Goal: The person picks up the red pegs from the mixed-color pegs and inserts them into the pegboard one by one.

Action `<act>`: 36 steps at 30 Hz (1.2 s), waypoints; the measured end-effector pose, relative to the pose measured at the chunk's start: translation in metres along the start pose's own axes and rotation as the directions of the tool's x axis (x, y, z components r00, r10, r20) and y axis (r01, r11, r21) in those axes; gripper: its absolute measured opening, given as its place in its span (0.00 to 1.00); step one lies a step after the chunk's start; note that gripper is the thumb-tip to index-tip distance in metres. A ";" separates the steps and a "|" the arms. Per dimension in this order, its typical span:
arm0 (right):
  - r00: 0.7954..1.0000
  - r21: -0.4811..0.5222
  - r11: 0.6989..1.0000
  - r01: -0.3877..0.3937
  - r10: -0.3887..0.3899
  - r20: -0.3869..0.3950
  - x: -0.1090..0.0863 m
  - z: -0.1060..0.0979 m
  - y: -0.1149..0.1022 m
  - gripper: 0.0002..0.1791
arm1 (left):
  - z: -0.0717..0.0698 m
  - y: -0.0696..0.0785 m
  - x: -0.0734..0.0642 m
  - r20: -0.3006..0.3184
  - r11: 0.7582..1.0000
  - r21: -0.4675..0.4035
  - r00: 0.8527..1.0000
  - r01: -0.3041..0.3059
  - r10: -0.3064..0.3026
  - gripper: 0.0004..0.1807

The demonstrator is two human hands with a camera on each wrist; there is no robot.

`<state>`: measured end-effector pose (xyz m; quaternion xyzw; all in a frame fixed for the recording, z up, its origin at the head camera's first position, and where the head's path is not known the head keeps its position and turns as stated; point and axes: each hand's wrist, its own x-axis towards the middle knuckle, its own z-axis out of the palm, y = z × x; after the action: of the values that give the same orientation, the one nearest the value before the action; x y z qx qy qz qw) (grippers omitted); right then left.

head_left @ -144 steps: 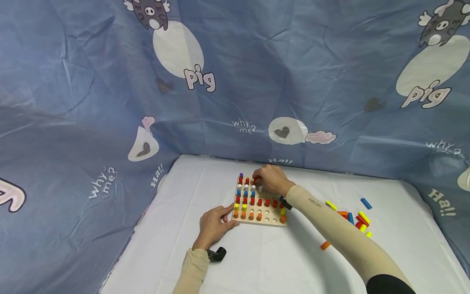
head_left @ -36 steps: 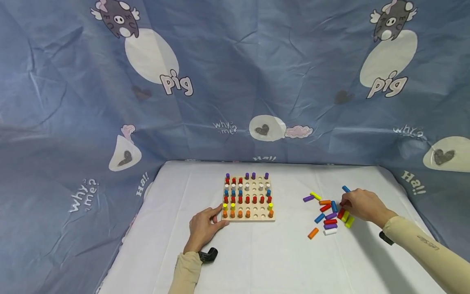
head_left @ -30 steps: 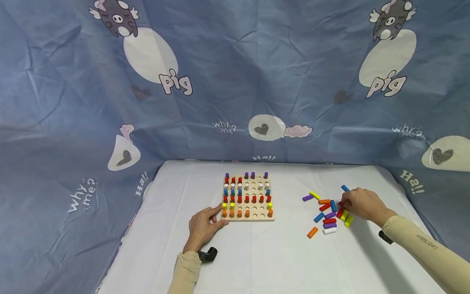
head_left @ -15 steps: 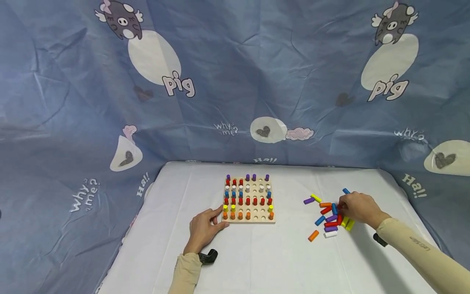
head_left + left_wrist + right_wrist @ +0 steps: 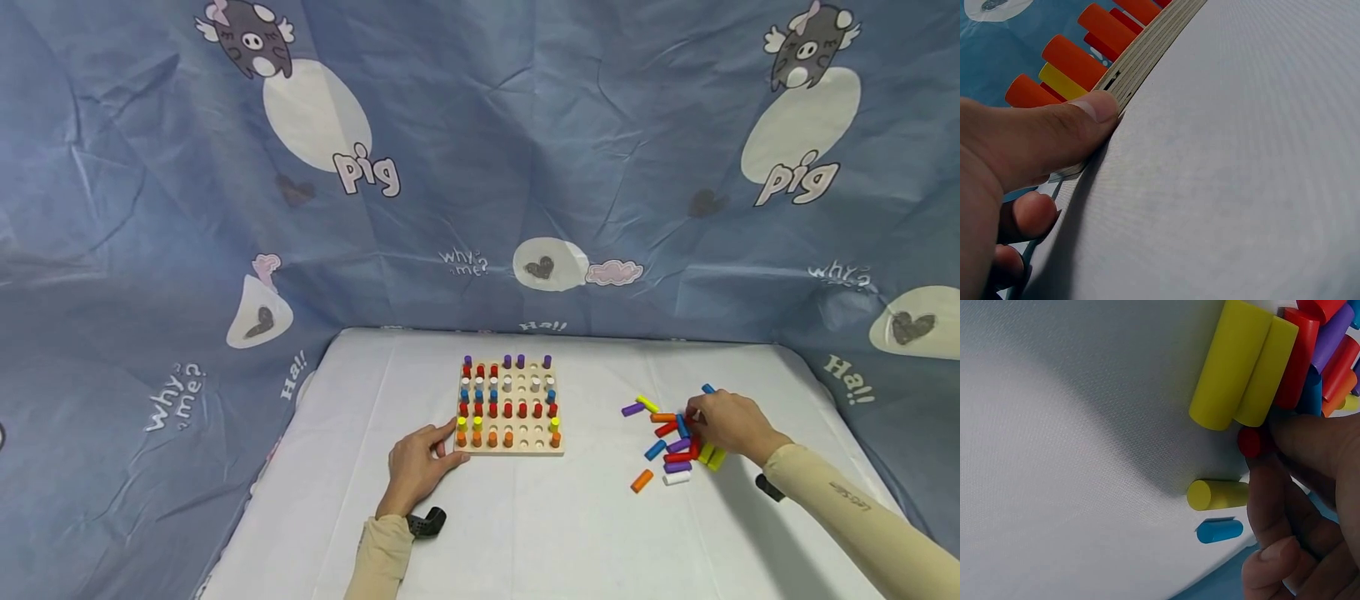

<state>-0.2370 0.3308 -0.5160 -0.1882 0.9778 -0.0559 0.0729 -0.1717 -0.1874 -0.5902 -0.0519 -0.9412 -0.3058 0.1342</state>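
Blue-grey cloth [image 5: 480, 200] printed with cartoon pigs hangs behind a white-covered table [image 5: 555, 533], where a wooden pegboard [image 5: 517, 452] lies flat. At the pegboard's near left corner, the left hand [image 5: 416, 467] grips the wood, its thumb against the front edge. Well to the right of the pegboard, the right hand [image 5: 727, 421] pinches a red peg [image 5: 1251, 442] between thumb and finger (only its flat round end and a bit of its side show). Just beside that hand, also right of the pegboard, lie loose pegs [image 5: 678, 446], smooth cylinders in red, blue, purple, yellow and orange, with a white peg [image 5: 677, 478] and an orange peg [image 5: 642, 481] lying nearer than the pegboard's front edge. Pale and layered at its edge, the pegboard carries upright pegs [image 5: 508, 410] in single-colour rows: purple farthest, then red, white, blue, red, yellow, and orange nearest. The nearer red row is full; the others have bare holes.
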 end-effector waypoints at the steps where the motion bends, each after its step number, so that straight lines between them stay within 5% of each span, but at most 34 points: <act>1: 1.000 0.004 1.000 0.001 -0.001 0.001 0.000 0.000 0.000 0.09 | 0.000 0.000 0.000 0.001 1.000 -0.002 1.000 0.001 -0.001 0.36; 18: 1.000 -0.033 0.999 -0.013 0.013 0.011 0.004 -0.001 -0.001 0.11 | -0.002 -0.003 -0.001 -0.026 1.000 0.004 1.000 -0.014 0.014 0.36; 26: 0.994 -0.035 0.999 -0.037 0.034 -0.104 0.010 -0.001 -0.002 0.14 | -0.001 -0.003 0.000 -0.016 1.000 0.003 1.000 -0.018 0.018 0.35; 36: 0.988 0.036 0.997 -0.062 0.066 -0.138 0.021 -0.001 -0.022 0.16 | 0.000 -0.002 -0.001 -0.021 0.999 0.020 0.999 -0.041 0.041 0.35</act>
<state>-0.2481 0.3027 -0.5144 -0.1512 0.9850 -0.0822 0.0093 -0.1716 -0.1889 -0.5920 -0.0666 -0.9413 -0.2943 0.1512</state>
